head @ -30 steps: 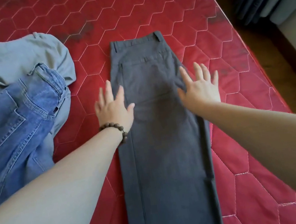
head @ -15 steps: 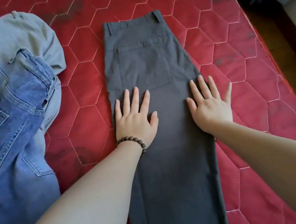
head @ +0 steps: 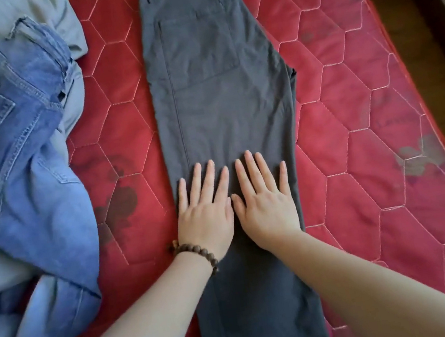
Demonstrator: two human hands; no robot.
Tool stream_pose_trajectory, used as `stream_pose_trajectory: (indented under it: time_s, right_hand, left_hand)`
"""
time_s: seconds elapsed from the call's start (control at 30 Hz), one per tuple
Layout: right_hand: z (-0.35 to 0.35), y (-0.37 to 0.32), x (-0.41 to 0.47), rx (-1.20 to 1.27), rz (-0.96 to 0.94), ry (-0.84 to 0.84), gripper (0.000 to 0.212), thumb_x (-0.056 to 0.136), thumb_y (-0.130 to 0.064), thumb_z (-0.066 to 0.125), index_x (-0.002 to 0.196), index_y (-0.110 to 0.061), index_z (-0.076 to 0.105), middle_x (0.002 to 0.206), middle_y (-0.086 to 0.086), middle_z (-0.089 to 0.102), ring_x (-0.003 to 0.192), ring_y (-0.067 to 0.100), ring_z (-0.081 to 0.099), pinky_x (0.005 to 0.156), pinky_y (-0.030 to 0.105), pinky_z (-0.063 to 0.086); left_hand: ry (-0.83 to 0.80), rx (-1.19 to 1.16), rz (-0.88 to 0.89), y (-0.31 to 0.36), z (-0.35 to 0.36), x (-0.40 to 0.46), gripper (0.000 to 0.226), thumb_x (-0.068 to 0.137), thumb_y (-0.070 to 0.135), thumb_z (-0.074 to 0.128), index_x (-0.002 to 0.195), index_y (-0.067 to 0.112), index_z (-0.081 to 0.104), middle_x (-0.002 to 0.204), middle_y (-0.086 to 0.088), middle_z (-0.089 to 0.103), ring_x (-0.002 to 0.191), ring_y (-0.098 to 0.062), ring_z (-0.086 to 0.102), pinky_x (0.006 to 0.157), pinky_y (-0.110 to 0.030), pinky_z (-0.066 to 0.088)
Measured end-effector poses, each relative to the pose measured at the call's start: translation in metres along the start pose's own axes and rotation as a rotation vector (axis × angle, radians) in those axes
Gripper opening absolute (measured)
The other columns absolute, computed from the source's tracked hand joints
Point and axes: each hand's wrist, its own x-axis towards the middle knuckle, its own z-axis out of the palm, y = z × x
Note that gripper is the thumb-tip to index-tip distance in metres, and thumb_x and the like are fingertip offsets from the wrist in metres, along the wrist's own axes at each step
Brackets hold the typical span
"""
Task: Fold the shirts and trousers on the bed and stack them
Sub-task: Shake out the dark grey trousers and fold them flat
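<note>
Dark grey trousers lie flat and lengthwise on the red quilted bed, folded leg on leg, waistband at the far end. Both my hands press flat on the thigh part, side by side, fingers straight. My left hand wears a brown bead bracelet. My right hand lies just right of it, thumbs nearly touching. Blue jeans lie crumpled at the left, over a pale grey-green garment.
The bed's right edge runs diagonally, with dark wooden floor beyond it. Bare red mattress shows between the jeans and the grey trousers and to the right of the trousers.
Both hands have slid down the trousers toward me and come together at the middle. The view has tilted downward.
</note>
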Motion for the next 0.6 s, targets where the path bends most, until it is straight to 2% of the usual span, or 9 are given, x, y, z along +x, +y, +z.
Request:
stream_pose_trajectory:
  time_s: [0.1, 0.27, 0.4, 0.47, 0.6]
  right_hand:
    - [0.007, -0.004, -0.044, 0.007, -0.012, -0.029, 0.059, 0.101, -0.041, 0.026, 0.154, -0.020, 0.010, 0.162, 0.003, 0.001, 0.149, 0.019, -0.009, 0.117, 0.050, -0.014]
    - [0.021, -0.012, -0.127, 0.026, -0.017, -0.073, 0.057, 0.102, -0.037, 0.024, 0.154, -0.022, 0.006, 0.162, 0.002, -0.001, 0.148, 0.018, -0.013, 0.118, 0.048, -0.012]
    - [0.032, -0.019, -0.195, 0.037, -0.015, -0.099, 0.057, 0.099, -0.036, 0.022, 0.154, -0.019, 0.016, 0.162, 0.004, 0.007, 0.150, 0.020, -0.002, 0.120, 0.049, -0.004]
    - [0.039, -0.019, -0.226, 0.045, -0.027, -0.096, 0.057, 0.099, -0.035, 0.025, 0.153, -0.018, 0.022, 0.161, 0.006, 0.014, 0.150, 0.022, 0.005, 0.119, 0.051, 0.001]
    - [0.049, -0.017, -0.280, 0.050, -0.088, -0.100, 0.060, 0.097, -0.040, 0.036, 0.152, -0.020, 0.024, 0.160, 0.008, 0.017, 0.149, 0.023, 0.008, 0.120, 0.050, 0.007]
  left_hand:
    - [-0.036, 0.024, -0.024, 0.012, 0.008, -0.050, 0.058, 0.096, 0.034, 0.021, 0.152, 0.021, 0.027, 0.160, -0.005, 0.022, 0.149, -0.027, 0.013, 0.120, -0.051, 0.013]
    - [-0.078, 0.005, -0.019, 0.032, 0.016, -0.127, 0.057, 0.096, 0.033, 0.024, 0.152, 0.021, 0.024, 0.161, -0.005, 0.020, 0.149, -0.027, 0.012, 0.120, -0.052, 0.011]
    - [-0.108, -0.018, -0.007, 0.046, 0.025, -0.191, 0.057, 0.098, 0.035, 0.025, 0.153, 0.022, 0.022, 0.161, -0.003, 0.017, 0.149, -0.025, 0.010, 0.120, -0.052, 0.011]
    - [-0.111, -0.029, -0.005, 0.051, 0.031, -0.222, 0.057, 0.098, 0.035, 0.027, 0.153, 0.022, 0.021, 0.161, -0.003, 0.018, 0.149, -0.025, 0.011, 0.119, -0.053, 0.013]
    - [-0.129, -0.044, -0.025, 0.056, 0.038, -0.281, 0.059, 0.096, 0.040, 0.030, 0.153, 0.024, 0.023, 0.161, -0.004, 0.018, 0.149, -0.029, 0.012, 0.117, -0.054, 0.019]
